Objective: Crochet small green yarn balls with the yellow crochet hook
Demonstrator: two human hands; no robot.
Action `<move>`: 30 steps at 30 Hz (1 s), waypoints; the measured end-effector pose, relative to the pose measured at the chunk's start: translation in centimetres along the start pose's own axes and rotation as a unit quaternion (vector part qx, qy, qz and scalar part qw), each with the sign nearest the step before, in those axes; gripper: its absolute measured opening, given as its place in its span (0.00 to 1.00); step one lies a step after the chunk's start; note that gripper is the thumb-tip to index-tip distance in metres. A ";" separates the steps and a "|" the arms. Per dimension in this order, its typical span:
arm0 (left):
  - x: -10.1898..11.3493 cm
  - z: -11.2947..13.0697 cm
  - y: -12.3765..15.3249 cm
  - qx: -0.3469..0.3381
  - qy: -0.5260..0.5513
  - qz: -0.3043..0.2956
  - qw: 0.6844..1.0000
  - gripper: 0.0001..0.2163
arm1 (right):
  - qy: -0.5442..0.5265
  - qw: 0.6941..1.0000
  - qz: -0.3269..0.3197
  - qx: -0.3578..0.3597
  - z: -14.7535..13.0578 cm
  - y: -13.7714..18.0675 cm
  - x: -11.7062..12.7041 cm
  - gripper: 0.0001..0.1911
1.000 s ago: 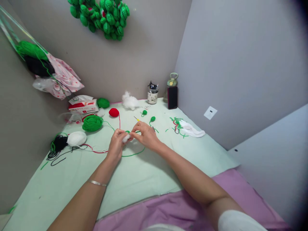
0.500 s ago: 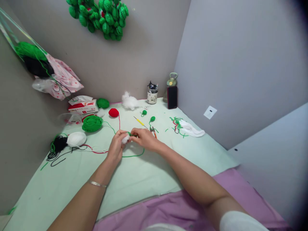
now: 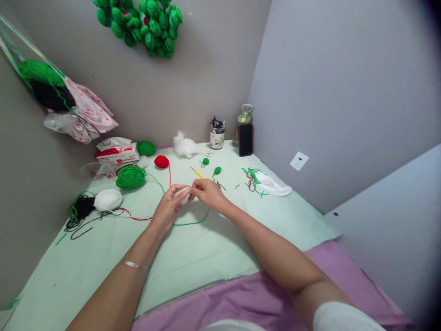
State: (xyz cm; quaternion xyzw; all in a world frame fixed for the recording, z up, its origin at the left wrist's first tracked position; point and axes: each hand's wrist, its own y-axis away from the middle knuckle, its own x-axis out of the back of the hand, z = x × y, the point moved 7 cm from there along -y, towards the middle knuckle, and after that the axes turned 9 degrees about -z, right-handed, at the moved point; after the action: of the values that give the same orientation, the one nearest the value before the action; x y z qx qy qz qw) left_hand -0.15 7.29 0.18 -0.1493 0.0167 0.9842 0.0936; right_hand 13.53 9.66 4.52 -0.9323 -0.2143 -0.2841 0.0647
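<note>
My left hand point(image 3: 169, 202) is closed around a wad of white stuffing point(image 3: 182, 196), thumb lying over it. My right hand point(image 3: 206, 192) meets it from the right, its thumb and fingertips pinched at the wad's edge. Whether a green crocheted piece sits between the fingers is hidden. A green strand point(image 3: 191, 224) loops on the table below both hands. Just beyond the right hand lie a yellow-handled crochet hook point(image 3: 199, 174), a small green crocheted ball point(image 3: 217, 170) and another one point(image 3: 206, 161). Small snips are mostly covered by the right hand.
Balls of red yarn point(image 3: 161, 161), green yarn point(image 3: 131, 177) and white yarn point(image 3: 108, 200) lie left, near a tissue box point(image 3: 119, 154). Loose stuffing point(image 3: 185, 145), a jar of tools point(image 3: 217, 138) and a phone point(image 3: 245, 139) stand at the back. Yarn scraps point(image 3: 253, 177) lie right.
My hands have drawn closer together around the stuffing. The green bit that showed between the fingers is now hidden, and my right hand covers more of the snips and hook.
</note>
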 end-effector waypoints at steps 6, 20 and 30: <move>1.4 -0.5 -0.4 0.008 -0.074 0.041 0.996 0.14 | -0.024 0.998 -0.049 0.028 -0.4 -0.1 -0.9 0.11; 1.6 0.3 0.0 -0.064 -0.100 0.105 0.987 0.14 | -0.050 0.999 -0.009 -0.019 1.2 -1.1 -1.9 0.13; 1.3 2.0 -0.3 -0.025 0.033 0.014 0.999 0.14 | -0.096 0.995 0.005 0.009 1.2 -0.9 -0.6 0.14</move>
State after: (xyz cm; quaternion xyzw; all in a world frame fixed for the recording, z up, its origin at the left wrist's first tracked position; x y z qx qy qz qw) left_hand -1.88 7.91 1.74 -0.1838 -0.0031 0.9800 0.0756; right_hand 13.32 10.54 3.18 -0.9557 -0.2170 -0.1914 0.0534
